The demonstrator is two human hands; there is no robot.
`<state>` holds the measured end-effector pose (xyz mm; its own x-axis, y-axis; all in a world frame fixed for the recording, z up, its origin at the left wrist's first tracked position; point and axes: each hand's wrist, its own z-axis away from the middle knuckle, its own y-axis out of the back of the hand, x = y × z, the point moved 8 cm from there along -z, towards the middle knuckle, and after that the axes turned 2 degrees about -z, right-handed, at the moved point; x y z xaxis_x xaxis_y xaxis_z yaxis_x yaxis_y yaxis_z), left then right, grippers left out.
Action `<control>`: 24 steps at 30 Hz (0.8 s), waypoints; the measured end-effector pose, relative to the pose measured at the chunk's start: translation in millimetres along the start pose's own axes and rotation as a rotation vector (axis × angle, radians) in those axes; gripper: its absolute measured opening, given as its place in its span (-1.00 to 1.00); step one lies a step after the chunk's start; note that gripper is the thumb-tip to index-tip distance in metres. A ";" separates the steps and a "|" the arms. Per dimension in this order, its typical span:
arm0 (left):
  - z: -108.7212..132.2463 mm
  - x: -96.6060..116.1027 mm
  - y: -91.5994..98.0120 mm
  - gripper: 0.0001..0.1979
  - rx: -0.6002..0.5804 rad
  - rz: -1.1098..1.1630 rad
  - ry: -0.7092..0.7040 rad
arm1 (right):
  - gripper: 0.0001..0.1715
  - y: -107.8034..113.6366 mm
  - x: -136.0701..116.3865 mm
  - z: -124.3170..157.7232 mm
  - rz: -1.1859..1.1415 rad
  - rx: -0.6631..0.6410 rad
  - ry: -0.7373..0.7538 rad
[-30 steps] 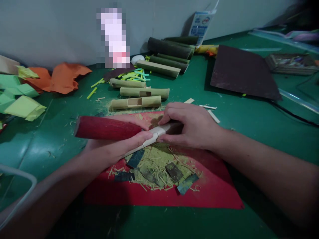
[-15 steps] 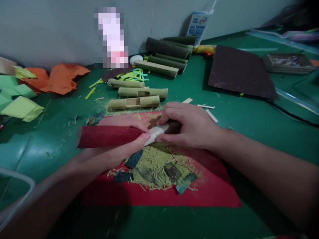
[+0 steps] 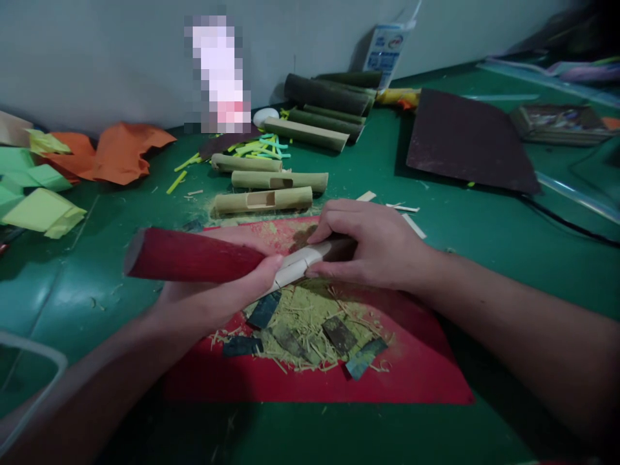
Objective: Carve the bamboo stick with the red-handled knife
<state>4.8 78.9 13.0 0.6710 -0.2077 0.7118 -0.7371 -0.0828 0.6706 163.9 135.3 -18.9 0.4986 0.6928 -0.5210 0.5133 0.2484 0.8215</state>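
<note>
Red handle (image 3: 194, 255) gripped in my left hand (image 3: 227, 284), working end hidden; my right hand (image 3: 375, 245) pinches the bamboo piece (image 3: 301, 263) above the sheet (image 3: 314, 387), toward its far edge. Step, I judge: trimming bamboo; next stroke calls for steady right-hand hold. Bamboo tubes (image 3: 290, 199) lie beyond that edge.

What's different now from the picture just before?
The left hand and the red handle it holds shifted to the person's left, and the handle's outer end rose in view. Nothing was let go or newly picked up. The right hand stayed on the bamboo piece, and the red sheet stayed put.
</note>
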 end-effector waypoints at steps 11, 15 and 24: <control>-0.9 -7.5 -7.3 -0.90 -0.097 0.219 0.046 | -0.65 1.5 -1.7 -0.2 0.022 0.020 0.007; 0.0 -8.3 -6.5 -0.89 -0.068 0.216 0.060 | -0.65 1.6 -1.9 -0.3 0.014 0.019 0.009; 1.3 -14.6 -7.4 -0.87 -0.104 0.177 0.087 | -0.65 0.7 -1.9 -0.6 0.014 0.011 0.013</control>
<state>0.3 81.3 -2.6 0.5395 -0.1248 0.8327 -0.8349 0.0489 0.5483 162.9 134.6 -17.2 0.4969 0.7048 -0.5064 0.5143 0.2308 0.8260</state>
